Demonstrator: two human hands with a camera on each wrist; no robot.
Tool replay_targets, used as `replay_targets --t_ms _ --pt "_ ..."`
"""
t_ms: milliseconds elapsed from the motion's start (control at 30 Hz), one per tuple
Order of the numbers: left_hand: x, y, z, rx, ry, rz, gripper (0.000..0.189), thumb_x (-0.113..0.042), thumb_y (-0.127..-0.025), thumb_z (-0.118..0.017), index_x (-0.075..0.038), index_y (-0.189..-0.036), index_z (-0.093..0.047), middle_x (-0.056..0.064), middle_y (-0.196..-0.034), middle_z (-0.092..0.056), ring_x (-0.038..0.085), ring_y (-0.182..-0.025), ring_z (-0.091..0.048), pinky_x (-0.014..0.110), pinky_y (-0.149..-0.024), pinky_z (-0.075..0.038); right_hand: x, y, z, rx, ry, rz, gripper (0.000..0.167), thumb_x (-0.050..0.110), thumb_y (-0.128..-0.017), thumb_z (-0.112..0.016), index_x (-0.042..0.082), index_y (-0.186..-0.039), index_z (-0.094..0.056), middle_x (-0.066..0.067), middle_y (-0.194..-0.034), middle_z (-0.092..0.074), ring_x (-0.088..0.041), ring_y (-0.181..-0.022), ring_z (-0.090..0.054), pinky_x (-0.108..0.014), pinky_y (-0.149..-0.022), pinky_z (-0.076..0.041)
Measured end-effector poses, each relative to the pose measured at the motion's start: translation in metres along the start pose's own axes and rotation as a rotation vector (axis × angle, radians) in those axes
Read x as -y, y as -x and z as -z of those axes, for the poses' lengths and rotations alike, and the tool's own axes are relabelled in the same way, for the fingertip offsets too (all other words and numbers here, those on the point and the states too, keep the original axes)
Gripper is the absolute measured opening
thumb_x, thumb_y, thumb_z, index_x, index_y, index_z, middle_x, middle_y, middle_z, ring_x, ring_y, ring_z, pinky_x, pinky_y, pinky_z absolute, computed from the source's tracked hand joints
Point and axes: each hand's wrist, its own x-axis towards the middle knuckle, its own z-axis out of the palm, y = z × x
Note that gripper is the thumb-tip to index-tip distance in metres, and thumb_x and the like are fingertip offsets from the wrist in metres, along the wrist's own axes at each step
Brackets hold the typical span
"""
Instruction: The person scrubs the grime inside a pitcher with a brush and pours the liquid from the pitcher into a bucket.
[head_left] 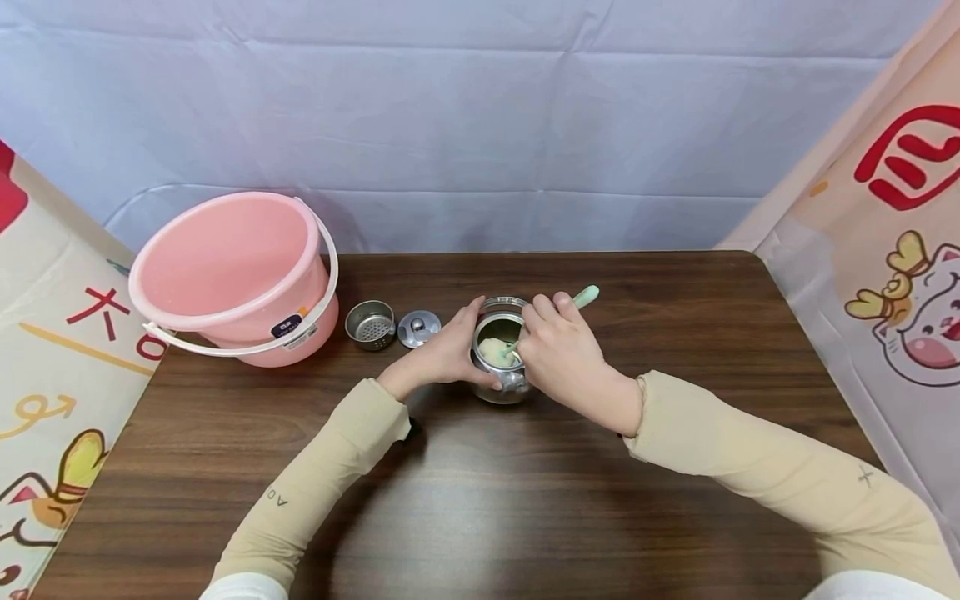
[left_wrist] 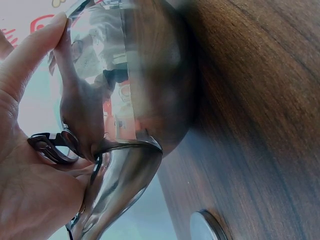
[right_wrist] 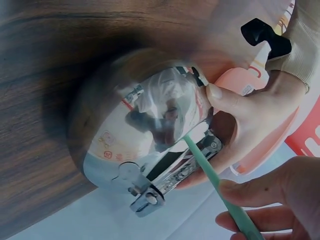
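A shiny stainless steel teapot (head_left: 501, 392) stands uncovered on the table, its round mouth facing up. Around its left side my left hand (head_left: 442, 350) holds it, thumb toward the front and fingers toward the back. In the left wrist view the spout (left_wrist: 127, 170) lies beside the palm. My right hand (head_left: 562, 354) grips a pale green cleaning brush (head_left: 587, 296) above the opening. The brush's whitish head (head_left: 495, 352) is inside the teapot. Thumb and fingers pinch the green handle (right_wrist: 210, 175) in the right wrist view. The teapot's bail handle (head_left: 504, 302) is folded down at the back.
Left of the teapot lie a round metal lid (head_left: 418, 329) with a knob and a perforated metal strainer (head_left: 371, 325). Farther left stands a big pink bucket (head_left: 225, 258) with a white handle. A pale cloth (head_left: 480, 125) hangs behind the brown wooden table (head_left: 480, 517).
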Motion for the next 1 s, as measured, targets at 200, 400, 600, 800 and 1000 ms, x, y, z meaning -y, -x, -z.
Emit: replay_targets --t_ms 200,400,600,800,1000 --pt "0.001 0.0 0.0 -0.001 -0.001 -0.004 0.121 -0.031 -0.059 -0.085 0.008 -0.142 -0.006 0.024 -0.137 -0.032 0.029 -0.127 -0.033 0.038 -0.103 -0.031 -0.001 0.001 -0.008 -0.013 0.015 -0.021 0.011 0.008 -0.062 -0.063 0.004 -0.053 -0.058 -0.007 -0.065 -0.045 -0.024 -0.069 -0.038 -0.04 -0.077 -0.03" --pt "0.0 0.0 0.0 0.01 0.002 0.011 0.122 -0.033 -0.059 -0.085 0.007 -0.142 -0.006 0.024 -0.138 -0.031 0.028 -0.127 -0.033 0.038 -0.103 -0.031 -0.004 0.0 -0.015 -0.054 0.027 -0.057 0.009 0.006 -0.064 -0.06 0.001 -0.056 -0.058 -0.009 -0.065 -0.044 -0.026 -0.069 -0.039 -0.041 -0.077 -0.032" --pt "0.0 0.0 0.001 0.014 0.006 0.017 0.122 -0.033 -0.059 -0.085 0.006 -0.143 -0.005 0.024 -0.139 -0.029 0.028 -0.128 -0.032 0.038 -0.103 -0.031 -0.006 0.0 -0.018 -0.093 0.01 -0.082 0.01 0.002 -0.065 -0.055 0.001 -0.055 -0.056 -0.01 -0.064 -0.043 -0.027 -0.068 -0.039 -0.042 -0.078 -0.032" --pt "0.0 0.001 0.0 0.014 0.001 0.009 0.121 -0.032 -0.06 -0.085 0.007 -0.142 -0.005 0.024 -0.139 -0.029 0.029 -0.128 -0.031 0.039 -0.103 -0.03 -0.007 0.001 -0.021 -0.126 0.033 -0.092 0.012 -0.002 -0.064 -0.05 0.001 -0.053 -0.053 -0.01 -0.063 -0.041 -0.027 -0.066 -0.037 -0.04 -0.076 -0.032" --pt "0.0 0.001 0.001 0.016 0.006 0.01 0.121 -0.033 -0.06 -0.085 0.006 -0.143 -0.005 0.024 -0.14 -0.028 0.029 -0.128 -0.031 0.039 -0.103 -0.031 -0.007 0.001 -0.02 -0.139 0.059 -0.083 0.018 -0.004 -0.068 -0.045 0.0 -0.052 -0.054 -0.01 -0.063 -0.041 -0.027 -0.067 -0.037 -0.038 -0.075 -0.031"
